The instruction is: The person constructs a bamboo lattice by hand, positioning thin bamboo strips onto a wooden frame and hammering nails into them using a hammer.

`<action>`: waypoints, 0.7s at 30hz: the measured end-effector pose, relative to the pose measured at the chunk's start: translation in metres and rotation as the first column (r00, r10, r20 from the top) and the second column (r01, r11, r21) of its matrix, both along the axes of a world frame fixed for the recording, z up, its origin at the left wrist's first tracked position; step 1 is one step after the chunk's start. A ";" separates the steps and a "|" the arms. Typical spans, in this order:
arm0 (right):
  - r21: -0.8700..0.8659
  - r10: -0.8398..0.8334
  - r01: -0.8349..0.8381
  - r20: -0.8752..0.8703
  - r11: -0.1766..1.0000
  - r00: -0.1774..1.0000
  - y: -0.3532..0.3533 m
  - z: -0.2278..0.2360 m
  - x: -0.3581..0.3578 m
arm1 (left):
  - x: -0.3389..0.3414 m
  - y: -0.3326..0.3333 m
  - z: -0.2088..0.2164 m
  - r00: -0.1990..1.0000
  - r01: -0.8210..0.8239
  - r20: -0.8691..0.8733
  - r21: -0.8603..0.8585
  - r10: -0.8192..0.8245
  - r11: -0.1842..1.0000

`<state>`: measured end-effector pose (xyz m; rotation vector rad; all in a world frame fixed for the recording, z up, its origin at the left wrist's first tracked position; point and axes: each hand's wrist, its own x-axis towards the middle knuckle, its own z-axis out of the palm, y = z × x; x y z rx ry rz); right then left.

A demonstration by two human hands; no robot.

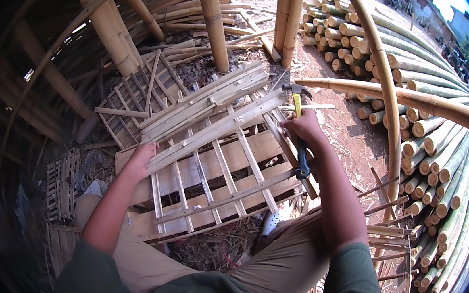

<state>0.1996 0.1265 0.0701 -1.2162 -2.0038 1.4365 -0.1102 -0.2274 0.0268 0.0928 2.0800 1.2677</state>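
My right hand (306, 127) is wrapped round the handle of a claw hammer (297, 104), which stands with its head up and its dark grip hanging below the fist. My left hand (142, 156) is closed on the near-left end of a pale bamboo slat (213, 129). This slat slants up to the right, across a lattice frame (228, 199) of thin crossed strips. Several loose slats (204, 104) lie alongside, just beyond it. Under the frame is a low bench of wooden boards (257, 147), in front of my knees.
Long green bamboo poles (442, 153) are stacked at the right, with another pile (340, 34) behind. Upright bamboo posts (211, 22) stand beyond the bench. A curved bamboo rail (402, 96) crosses at the right. More slatted frames (136, 97) and split strips lie at the far left.
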 end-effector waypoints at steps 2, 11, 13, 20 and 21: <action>-0.049 0.039 -0.042 -0.067 0.998 0.997 0.003 -0.008 0.002 | 0.005 0.004 0.001 0.999 -0.040 -0.004 0.086 0.041 0.995; 0.030 0.064 -0.062 -0.086 0.998 0.994 -0.006 0.002 0.003 | -0.005 0.007 -0.016 0.941 0.307 -0.133 -0.048 -0.311 0.950; -0.005 0.044 -0.045 -0.089 0.999 0.995 -0.011 0.008 0.001 | -0.005 0.010 -0.024 0.947 0.294 -0.146 0.044 -0.284 0.955; -0.053 0.046 -0.052 -0.122 0.997 0.991 -0.017 0.019 0.007 | 0.019 0.038 -0.013 0.989 0.147 -0.046 0.267 -0.139 0.952; -0.049 0.054 -0.061 -0.127 0.997 0.990 -0.017 0.018 0.004 | 0.010 0.036 -0.018 0.990 0.141 -0.052 0.270 -0.131 0.953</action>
